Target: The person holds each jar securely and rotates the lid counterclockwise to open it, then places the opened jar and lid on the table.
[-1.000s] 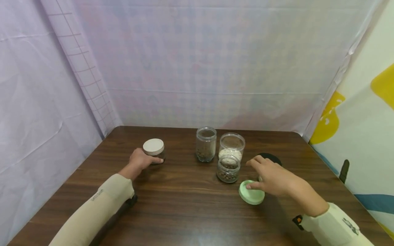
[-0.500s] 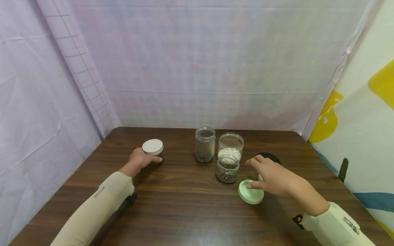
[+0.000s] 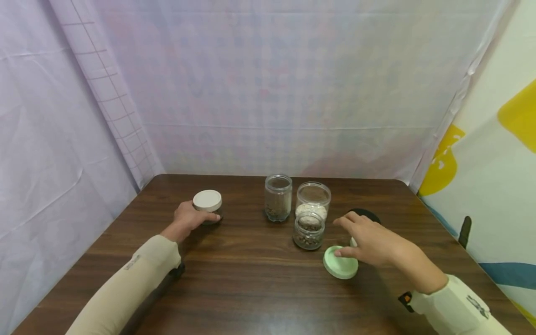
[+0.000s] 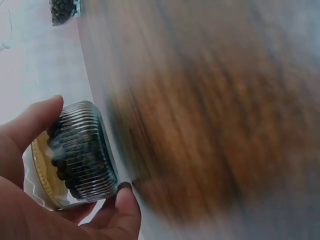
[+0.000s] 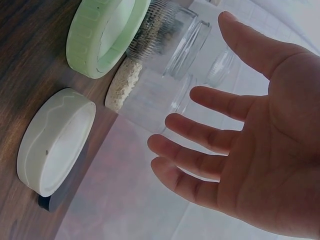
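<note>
My left hand (image 3: 190, 217) grips a small ribbed jar (image 4: 85, 150) with a white lid (image 3: 207, 200), at the left part of the table. Dark bean-like pieces show through its wall in the left wrist view. On the right, my right hand (image 3: 370, 239) hovers with spread fingers above a light green lid (image 3: 341, 267), holding nothing. A white lid (image 5: 57, 142), mostly covered by this hand in the head view, lies beside a black lid (image 3: 365, 214). Left of the hand stands a small lidless jar (image 3: 308, 238) with dark pieces in it.
Behind the small jar is a wide uncovered jar (image 3: 313, 197) with white flakes. Next to it stands a taller open jar (image 3: 278, 197) with some brownish contents low down. The brown wooden table (image 3: 251, 288) ends at a pale curtain (image 3: 268, 93) at the back.
</note>
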### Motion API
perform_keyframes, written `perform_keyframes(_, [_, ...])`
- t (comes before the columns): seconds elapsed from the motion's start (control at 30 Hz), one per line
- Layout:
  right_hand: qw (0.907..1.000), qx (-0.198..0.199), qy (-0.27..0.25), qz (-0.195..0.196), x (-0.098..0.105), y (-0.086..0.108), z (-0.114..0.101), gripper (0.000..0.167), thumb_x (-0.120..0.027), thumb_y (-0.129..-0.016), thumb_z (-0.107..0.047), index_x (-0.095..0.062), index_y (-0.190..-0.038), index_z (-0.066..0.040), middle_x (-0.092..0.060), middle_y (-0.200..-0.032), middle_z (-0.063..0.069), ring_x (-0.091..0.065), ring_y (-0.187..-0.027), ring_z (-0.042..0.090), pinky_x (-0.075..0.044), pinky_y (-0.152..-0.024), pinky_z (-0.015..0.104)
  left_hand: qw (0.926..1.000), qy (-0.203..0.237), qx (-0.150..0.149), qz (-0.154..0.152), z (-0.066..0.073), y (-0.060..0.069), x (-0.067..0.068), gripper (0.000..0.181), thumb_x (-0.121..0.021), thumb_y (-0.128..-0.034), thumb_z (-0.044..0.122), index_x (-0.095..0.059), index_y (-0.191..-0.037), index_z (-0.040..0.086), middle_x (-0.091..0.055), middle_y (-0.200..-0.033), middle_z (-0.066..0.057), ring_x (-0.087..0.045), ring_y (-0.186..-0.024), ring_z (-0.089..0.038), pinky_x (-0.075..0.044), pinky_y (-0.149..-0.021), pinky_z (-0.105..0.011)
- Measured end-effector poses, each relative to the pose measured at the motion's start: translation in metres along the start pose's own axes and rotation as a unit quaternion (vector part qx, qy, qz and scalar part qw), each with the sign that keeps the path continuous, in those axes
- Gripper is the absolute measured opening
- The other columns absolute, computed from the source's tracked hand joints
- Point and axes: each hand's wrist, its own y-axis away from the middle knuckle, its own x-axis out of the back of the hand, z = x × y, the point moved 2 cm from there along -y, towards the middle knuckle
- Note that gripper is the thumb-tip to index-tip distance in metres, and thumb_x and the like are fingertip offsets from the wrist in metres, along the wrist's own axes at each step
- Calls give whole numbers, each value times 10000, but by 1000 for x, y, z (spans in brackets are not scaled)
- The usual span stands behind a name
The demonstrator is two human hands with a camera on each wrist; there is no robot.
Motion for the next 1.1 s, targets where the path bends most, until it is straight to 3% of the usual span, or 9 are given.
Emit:
perform_keyframes(0.17, [9999,75,48,60,1,1,1,688,-692,-910,-538,-512,-1422,-114,-527,-1369,114,-561,-1207,360,-498,-949,569,9998,126,-81,138,0,1,1,1028,-867,-758,427,-358,-1509,-56,-467,-1478,-280,-469,-1335,-438,-422,-1093,-551])
perform_keyframes(0.33, [9995,198,142,219,2,1,1,667,-720,-908,-490,-532,-1396,-77,-549,-1334,130,-583,-1168,353,-501,-951,556,9976,251,-473,431,5,6,-1,980,-865,-745,471,-433,-1471,-24,-524,-1442,-250,-497,-1328,-421,-429,-1088,-546])
perform_keyframes(0.63, [9997,188,49,170,6,-1,-1,667,-691,-925,-512,-522,-1412,-88,-536,-1364,139,-578,-1190,356,-509,-947,549,9851,419,-1303,1045,41,24,-3,918,-831,-761,529,-471,-1421,2,-589,-1359,-210,-567,-1254,-381,-475,-1026,-538])
perform_keyframes(0.93, [9998,60,-97,172,13,-4,-5,692,-619,-951,-575,-495,-1447,-108,-506,-1416,130,-541,-1253,371,-488,-975,561,9730,928,-1963,780,84,50,-16,911,-874,-739,492,-473,-1419,37,-582,-1362,-164,-567,-1258,-336,-481,-1036,-525])
perform_keyframes(1.1, [9985,239,-104,478,20,-8,-10,679,-615,-966,-548,-492,-1449,-87,-514,-1417,151,-542,-1272,380,-484,-992,569,9626,1229,-2336,603,100,65,-27,868,-899,-718,472,-491,-1365,62,-596,-1306,-112,-599,-1200,-278,-516,-1002,-469])
